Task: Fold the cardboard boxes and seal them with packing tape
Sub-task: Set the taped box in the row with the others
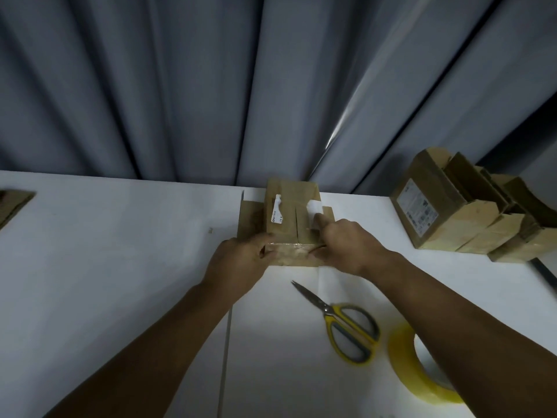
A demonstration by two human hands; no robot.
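White table [120,267], grey curtain [180,86] behind. Your L hand [241,260] grips cardboard box [289,215] steady; R hand [346,245] pinches near edge, prob. pressing tape down.

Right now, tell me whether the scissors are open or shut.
Shut: the scissors lie flat on the table, blades together in a single point with no gap showing.

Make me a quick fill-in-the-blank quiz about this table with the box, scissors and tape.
1. The scissors have ___ handles.
2. The tape is partly hidden by the ___ arm.
3. The left hand and right hand both hold the ___ on the table.
Missing words: yellow; right; box.
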